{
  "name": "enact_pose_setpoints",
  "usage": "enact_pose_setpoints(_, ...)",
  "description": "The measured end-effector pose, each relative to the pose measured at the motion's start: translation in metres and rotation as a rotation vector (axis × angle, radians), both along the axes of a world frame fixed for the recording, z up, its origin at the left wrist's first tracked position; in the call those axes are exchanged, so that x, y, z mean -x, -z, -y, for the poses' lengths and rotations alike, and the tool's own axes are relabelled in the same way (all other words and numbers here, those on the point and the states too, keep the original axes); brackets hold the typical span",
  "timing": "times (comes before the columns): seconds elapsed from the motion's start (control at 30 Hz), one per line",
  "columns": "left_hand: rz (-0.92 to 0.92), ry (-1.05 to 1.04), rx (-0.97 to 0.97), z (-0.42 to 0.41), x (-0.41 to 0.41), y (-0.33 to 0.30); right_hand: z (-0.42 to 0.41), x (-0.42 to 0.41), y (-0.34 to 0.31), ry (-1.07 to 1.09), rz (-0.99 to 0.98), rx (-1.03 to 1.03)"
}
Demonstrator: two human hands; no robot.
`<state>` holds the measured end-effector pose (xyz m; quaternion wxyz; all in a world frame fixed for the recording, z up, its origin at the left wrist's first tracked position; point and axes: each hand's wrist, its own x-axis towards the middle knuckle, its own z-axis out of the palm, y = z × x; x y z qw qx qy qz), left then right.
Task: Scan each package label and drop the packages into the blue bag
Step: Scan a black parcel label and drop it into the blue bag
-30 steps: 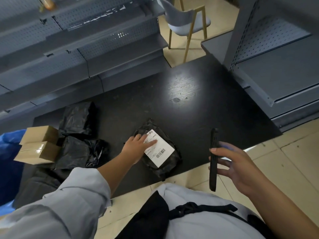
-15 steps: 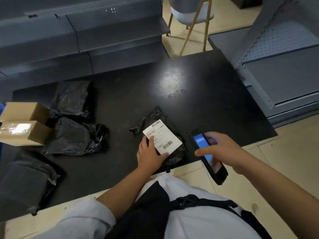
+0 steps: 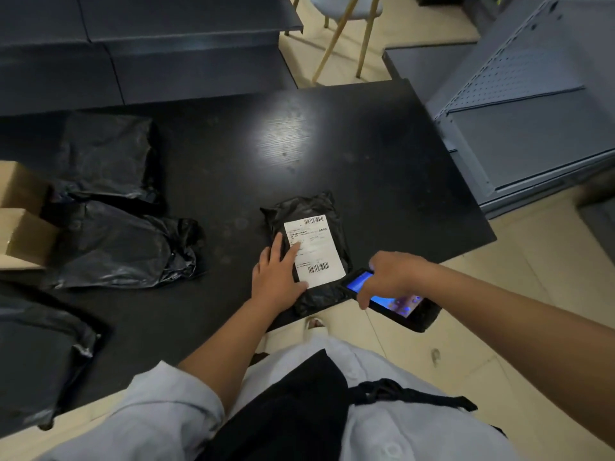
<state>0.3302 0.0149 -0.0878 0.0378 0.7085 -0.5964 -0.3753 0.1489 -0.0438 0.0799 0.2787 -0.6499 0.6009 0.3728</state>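
A small black plastic package lies near the front edge of the black table, its white barcode label facing up. My left hand presses flat on the package's left side, fingers straight and touching the label. My right hand grips a black handheld scanner with a lit blue screen, held just right of the package at the table's edge, its front end close to the label's lower barcode. The blue bag is out of view.
More black plastic packages lie at the left: one at the back, one in the middle, one at the front left. Cardboard boxes stand at the left edge. Grey shelving flanks the right, a chair behind.
My right hand turned the scanner from upright to screen-up and brought it left to the package's label. My left hand shifted to the package's left side. The view moved rightward, losing the blue bag.
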Motion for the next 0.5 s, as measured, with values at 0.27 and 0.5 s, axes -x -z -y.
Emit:
enact_pose_setpoints(0.27, 0.006, 0.066, -0.009, 0.004, -0.004, -0.003, -0.01, -0.005, 0.002, 0.093, -0.052, -0.007)
enact_pose_setpoints(0.5, 0.015, 0.103, -0.045, 0.01, -0.01, -0.009, -0.002, 0.011, 0.004, 0.25, 0.1, -0.034)
